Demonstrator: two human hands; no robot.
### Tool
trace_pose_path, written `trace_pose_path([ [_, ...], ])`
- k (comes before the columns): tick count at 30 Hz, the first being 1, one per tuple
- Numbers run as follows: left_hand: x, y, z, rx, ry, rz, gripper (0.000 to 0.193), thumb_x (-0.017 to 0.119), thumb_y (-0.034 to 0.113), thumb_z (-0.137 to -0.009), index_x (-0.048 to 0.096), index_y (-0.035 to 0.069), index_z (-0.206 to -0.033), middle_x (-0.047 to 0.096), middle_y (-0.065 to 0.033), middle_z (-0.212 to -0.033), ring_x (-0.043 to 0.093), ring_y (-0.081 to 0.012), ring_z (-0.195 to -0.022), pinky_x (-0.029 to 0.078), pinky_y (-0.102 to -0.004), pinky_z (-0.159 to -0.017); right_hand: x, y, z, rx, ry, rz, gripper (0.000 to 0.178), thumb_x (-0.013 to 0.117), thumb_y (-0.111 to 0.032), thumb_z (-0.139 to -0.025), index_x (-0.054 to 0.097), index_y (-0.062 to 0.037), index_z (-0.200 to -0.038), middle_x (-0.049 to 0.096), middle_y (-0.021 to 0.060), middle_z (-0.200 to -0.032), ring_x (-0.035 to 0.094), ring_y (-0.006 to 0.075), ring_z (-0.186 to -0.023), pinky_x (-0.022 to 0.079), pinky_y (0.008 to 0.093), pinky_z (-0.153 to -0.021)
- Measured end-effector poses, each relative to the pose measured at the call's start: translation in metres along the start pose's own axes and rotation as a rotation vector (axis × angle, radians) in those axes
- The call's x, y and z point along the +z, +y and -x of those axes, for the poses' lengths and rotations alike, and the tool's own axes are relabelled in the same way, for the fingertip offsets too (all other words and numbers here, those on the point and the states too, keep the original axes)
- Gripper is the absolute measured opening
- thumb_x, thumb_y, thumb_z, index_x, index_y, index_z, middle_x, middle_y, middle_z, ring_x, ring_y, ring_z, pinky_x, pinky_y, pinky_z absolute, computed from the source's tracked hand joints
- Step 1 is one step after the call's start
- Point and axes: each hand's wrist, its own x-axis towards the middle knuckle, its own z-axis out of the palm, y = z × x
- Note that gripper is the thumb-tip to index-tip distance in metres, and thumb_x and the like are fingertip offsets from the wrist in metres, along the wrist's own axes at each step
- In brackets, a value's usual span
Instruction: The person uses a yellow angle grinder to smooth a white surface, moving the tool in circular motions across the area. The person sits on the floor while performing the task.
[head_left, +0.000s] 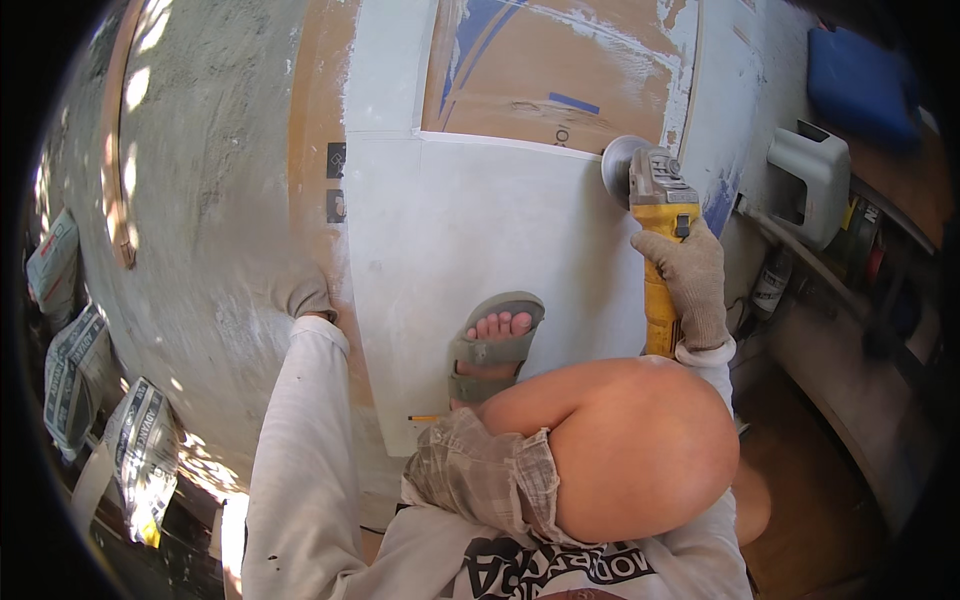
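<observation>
My right hand (692,275), in a beige knit glove, is wrapped round the yellow body of an angle grinder (660,205). The grinder's round disc (622,172) points away from me, over the far edge of a white board (470,210) where brown cardboard (560,70) begins. My left hand (305,296), also gloved, leans on the dusty surface at the edge of a cardboard strip (318,215). Its fingers reach left, partly lost in the dust, and it holds nothing that I can see. A sandalled foot (500,335) stands on the board between my hands.
At the right are a blue container (865,85), a grey-white jug (812,180) and a dark bottle (772,282). Several filled bags (145,445) lie along the left. A wooden strip (120,140) rests on the grey concrete (215,150). A yellow pencil-like stick (425,418) is near my foot.
</observation>
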Motion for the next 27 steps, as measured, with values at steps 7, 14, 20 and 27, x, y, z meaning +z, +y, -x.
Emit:
trace_pose_path([
  [7,0.007,-0.01,-0.004,0.107,0.145,-0.174,0.073,0.057,0.057,-0.115,0.047,0.007,-0.168,0.045,-0.0251,-0.171,0.039,-0.0443,-0.162,0.033,-0.0578,-0.132,0.046,-0.057,0.002,-0.17,-0.116,0.071,0.055,0.091,-0.031,-0.083,0.073,0.0016,-0.123,0.083,0.0161,-0.098,0.081,0.0295,-0.087,0.063,0.0414,-0.082],
  [14,0.018,-0.013,-0.001,0.187,0.221,-0.261,0.074,0.056,0.059,-0.116,0.047,0.008,-0.168,0.043,-0.0233,-0.174,0.036,-0.0428,-0.164,0.029,-0.06,-0.134,0.065,-0.084,0.004,-0.172,-0.181,0.15,0.057,0.089,-0.031,-0.081,0.073,0.0024,-0.124,0.082,0.0171,-0.095,0.081,0.0297,-0.084,0.063,0.0418,-0.078],
  [20,0.022,-0.02,-0.001,0.205,0.238,-0.328,0.074,0.058,0.057,-0.115,0.046,0.007,-0.168,0.043,-0.0237,-0.174,0.036,-0.043,-0.164,0.028,-0.0601,-0.134,0.07,-0.086,0.0,-0.208,-0.187,0.203,0.062,0.088,-0.036,-0.081,0.071,0.0036,-0.127,0.082,0.0194,-0.094,0.082,0.0328,-0.085,0.064,0.0439,-0.08],
  [27,0.017,-0.013,-0.003,0.157,0.177,-0.134,0.075,0.058,0.057,-0.115,0.046,0.004,-0.168,0.042,-0.0256,-0.174,0.037,-0.0445,-0.163,0.031,-0.0593,-0.133,0.066,-0.083,-0.006,-0.157,-0.194,0.294,0.066,0.087,-0.038,-0.08,0.071,0.0047,-0.127,0.082,0.0212,-0.092,0.082,0.0356,-0.087,0.064,0.0461,-0.082],
])
